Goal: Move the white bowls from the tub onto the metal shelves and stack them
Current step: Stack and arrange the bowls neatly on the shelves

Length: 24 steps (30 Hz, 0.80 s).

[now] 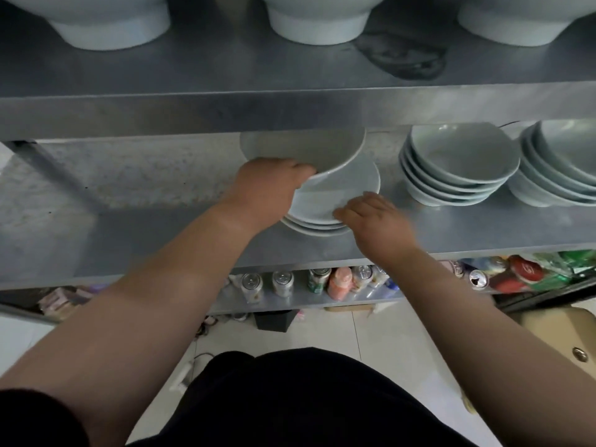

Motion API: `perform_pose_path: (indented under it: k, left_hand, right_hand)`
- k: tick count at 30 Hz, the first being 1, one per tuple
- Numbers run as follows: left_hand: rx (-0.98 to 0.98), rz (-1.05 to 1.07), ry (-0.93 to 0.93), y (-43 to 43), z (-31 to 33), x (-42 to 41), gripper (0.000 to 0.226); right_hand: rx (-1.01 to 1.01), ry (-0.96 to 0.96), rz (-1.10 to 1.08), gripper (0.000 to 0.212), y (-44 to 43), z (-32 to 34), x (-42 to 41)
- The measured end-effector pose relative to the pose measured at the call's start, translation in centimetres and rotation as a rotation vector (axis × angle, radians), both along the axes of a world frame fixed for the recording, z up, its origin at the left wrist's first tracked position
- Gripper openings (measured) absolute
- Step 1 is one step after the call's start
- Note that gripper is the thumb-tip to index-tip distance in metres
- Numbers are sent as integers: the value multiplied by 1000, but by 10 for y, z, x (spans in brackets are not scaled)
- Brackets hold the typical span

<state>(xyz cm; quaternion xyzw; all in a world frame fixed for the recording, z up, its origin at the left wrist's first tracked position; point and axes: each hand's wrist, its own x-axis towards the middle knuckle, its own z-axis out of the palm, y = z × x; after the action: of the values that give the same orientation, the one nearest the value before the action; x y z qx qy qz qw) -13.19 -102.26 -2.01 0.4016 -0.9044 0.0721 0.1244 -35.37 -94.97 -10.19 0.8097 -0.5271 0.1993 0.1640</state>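
**Hands on the middle-shelf stack**

Left hand (pixel 274 185) is what I see first: it is curled over the near-left rim of a white bowl (pixel 303 150), fingers closed on the edge, and the bowl sits tilted, its far side tucked up under the lip of the upper shelf (pixel 290 114). Below it I count a low stack of bowls (pixel 322 221), about 3 rims showing, standing on the middle shelf (pixel 145 227). The tilted bowl rests partly inside the top one of that stack; whether it is fully seated I cannot tell.

On my right side, the right hand (pixel 377 221) lies on the near-right edge of the stack, fingers bent and touching the top rim. The hand is slightly blurred, so I cannot tell if it grips the rim or only steadies it.

Just to the right on the same shelf stands a second stack of bowls (pixel 458 166), 4 or 5 high, and beside that a third stack (pixel 561 166) cut off by the frame edge. On the upper shelf I see the feet of 3 large bowls (pixel 319 24) in a row, with a dark smudge (pixel 403 56) on the metal near the middle one.

Under the middle shelf a lower shelf (pixel 290 301) carries drink cans (pixel 267 282) and bottles. Pale floor tiles (pixel 338 330) show below, and my dark clothing fills the bottom of the view. The tub is out of my view.
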Motion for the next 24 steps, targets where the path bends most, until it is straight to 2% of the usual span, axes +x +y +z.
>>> perform_pose_path:
  k: [5, 10, 12, 15, 17, 20, 22, 24]
  left_hand:
    - [49, -75, -116, 5, -6, -24, 38]
    - [94, -182, -126, 6, -19, -24, 40]
    - [142, -228, -112, 6, -22, -21, 39]
    - [234, -280, -82, 5, -24, -15, 34]
    - [233, -329, 20, -2, -28, -6, 37]
    - [239, -216, 357, -11, -42, 16, 56]
    - [449, -16, 548, -9, -53, 34, 85]
    - [734, 127, 627, -8, -71, 46, 108]
  right_hand:
    - [125, -77, 73, 43, 1, 1, 0]
    - [52, -465, -50, 32, 24, 0, -10]
    - [31, -547, -141, 27, 27, -1, -11]
    - [149, -770, -296, 31, 27, 2, 0]
    - [306, -982, -377, 43, 27, 6, 11]
    - [454, -1095, -416, 62, 23, 9, 21]
    - [512, -1098, -429, 77, 22, 11, 23]
    - [573, -1125, -426, 84, 24, 10, 25]
